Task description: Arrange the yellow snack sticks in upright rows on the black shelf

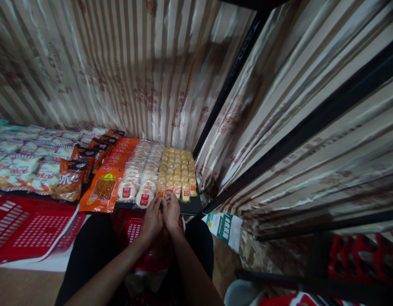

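Both hands meet at the front edge of a dark shelf, close together. My left hand has its fingers bent at the front of the small yellow wrapped snacks, which stand in several rows. Beside it, my right hand touches or nearly touches the front-row packs with curled fingers. Whether either hand grips a pack is hidden by the fingers. Just left of the yellow snacks lie rows of round white crackers in clear wrappers, then orange bags of stick snacks.
Orange-and-black bags and white snack bags fill the shelf's left side. Red baskets sit below it. Black metal posts and striped curtain enclose the back and right. A green-and-white package lies low right.
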A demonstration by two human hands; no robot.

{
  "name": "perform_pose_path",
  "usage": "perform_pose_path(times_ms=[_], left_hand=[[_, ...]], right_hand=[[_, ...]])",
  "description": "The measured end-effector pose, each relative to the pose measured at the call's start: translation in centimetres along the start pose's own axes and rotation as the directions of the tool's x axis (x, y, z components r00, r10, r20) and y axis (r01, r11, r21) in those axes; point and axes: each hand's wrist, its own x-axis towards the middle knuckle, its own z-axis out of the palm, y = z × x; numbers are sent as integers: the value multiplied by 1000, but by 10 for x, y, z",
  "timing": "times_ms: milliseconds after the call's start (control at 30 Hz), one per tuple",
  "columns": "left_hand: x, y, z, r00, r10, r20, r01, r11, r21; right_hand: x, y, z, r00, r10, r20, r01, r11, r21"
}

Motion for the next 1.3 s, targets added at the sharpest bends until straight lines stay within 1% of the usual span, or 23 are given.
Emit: perform_pose_path(times_ms=[133, 267, 367, 467, 667, 767, 900, 1033, 1133, 1300], left_hand=[[1, -3, 6, 1000, 25, -10, -25, 999, 28], [2, -2, 11, 1000, 18, -6, -18, 998, 59], [2, 1, 12, 1000, 21, -3, -20, 997, 75], [1, 1, 13, 999, 33, -5, -32, 995, 96], [0, 1, 10, 996, 46, 76, -55, 992, 114], [-2, 3, 7, 995, 79, 67, -87, 990, 113], [-12, 3, 5, 995, 90, 37, -94, 985, 142], [-26, 1, 4, 992, 119, 34, -122, 983, 136], [-36, -3, 4, 992, 105, 70, -112, 987, 112], [-52, -14, 8, 984, 68, 163, -76, 996, 46]], right_hand=[[1, -1, -3, 1000, -29, -1, 29, 1000, -10], [1, 1, -4, 1000, -29, -3, 29, 999, -14], [-1, 2, -4, 998, -51, -31, 50, 998, -27], [-3, 3, -4, 999, -31, -37, 31, 1000, 6], [-2, 4, -3, 999, -36, -12, 37, 999, 28], [-4, 6, -4, 998, -56, -8, 57, 997, 43], [-16, 9, -5, 995, -80, -66, 84, 994, 68], [-35, 13, -5, 994, -71, -88, 77, 995, 68], [-49, 18, -4, 995, -51, -87, 56, 997, 48], [-67, 28, 3, 999, -23, -33, 23, 1000, -9]])
